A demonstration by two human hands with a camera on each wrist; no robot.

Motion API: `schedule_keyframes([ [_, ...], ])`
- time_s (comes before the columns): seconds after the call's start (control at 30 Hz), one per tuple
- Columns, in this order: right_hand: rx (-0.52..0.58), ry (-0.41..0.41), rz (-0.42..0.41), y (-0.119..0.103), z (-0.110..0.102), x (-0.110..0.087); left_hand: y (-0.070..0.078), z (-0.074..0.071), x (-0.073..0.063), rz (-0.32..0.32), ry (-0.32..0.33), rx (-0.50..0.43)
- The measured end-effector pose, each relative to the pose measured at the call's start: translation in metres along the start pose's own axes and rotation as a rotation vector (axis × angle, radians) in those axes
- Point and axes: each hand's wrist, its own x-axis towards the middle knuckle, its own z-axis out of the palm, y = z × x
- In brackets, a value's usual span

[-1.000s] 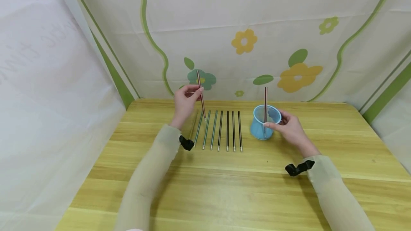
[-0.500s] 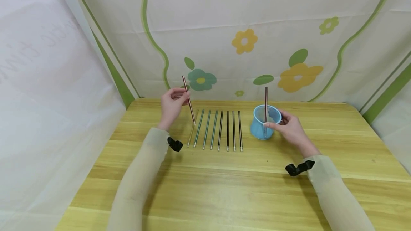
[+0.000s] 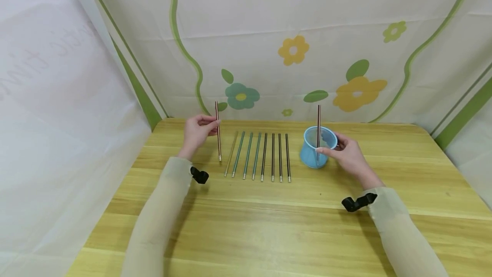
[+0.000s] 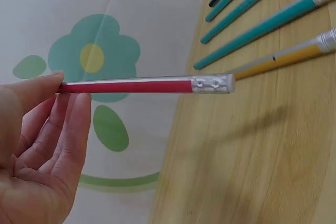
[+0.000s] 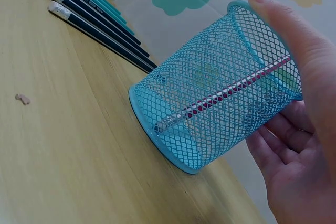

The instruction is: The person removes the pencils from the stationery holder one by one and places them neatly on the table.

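Note:
My left hand (image 3: 197, 132) pinches a red pencil (image 4: 136, 86) between thumb and fingers, its white eraser end down, above the table left of the row. In that row lie a yellow pencil (image 3: 231, 154), several teal pencils (image 3: 247, 155) and several black pencils (image 3: 273, 157), erasers toward me. On the right my right hand (image 3: 346, 155) grips a blue mesh pencil cup (image 5: 210, 93), thumb at the rim and fingers behind. A second red pencil (image 3: 318, 119) stands inside the cup, eraser end down at its bottom.
The wooden table (image 3: 253, 230) meets a white flower-printed cloth (image 3: 246, 46) along its back edge. Another white cloth (image 3: 69, 106) hangs at the left. A small pinkish crumb (image 5: 22, 99) lies on the table near the cup.
The left hand has moved left and lower with the red pencil, from above the teal pencils to beyond the yellow one. The pencil is now more upright. Right hand and cup have stayed put.

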Motion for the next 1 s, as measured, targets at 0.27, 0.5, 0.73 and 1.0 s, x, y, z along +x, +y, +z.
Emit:
schedule_keyframes([
  [0.27,0.006,0.003,-0.007,0.001,0.0,0.001,-0.006,-0.01,-0.002,-0.145,-0.145,0.045],
  [0.5,0.012,0.002,-0.017,0.002,0.0,0.001,-0.024,-0.009,-0.001,-0.229,-0.213,0.062],
  [0.73,0.011,0.012,-0.014,0.0,0.001,-0.001,-0.041,0.0,-0.001,-0.236,-0.221,0.148],
  [1.0,0.013,0.014,-0.022,0.0,0.002,-0.001,-0.046,0.008,-0.002,-0.254,-0.214,0.211],
])
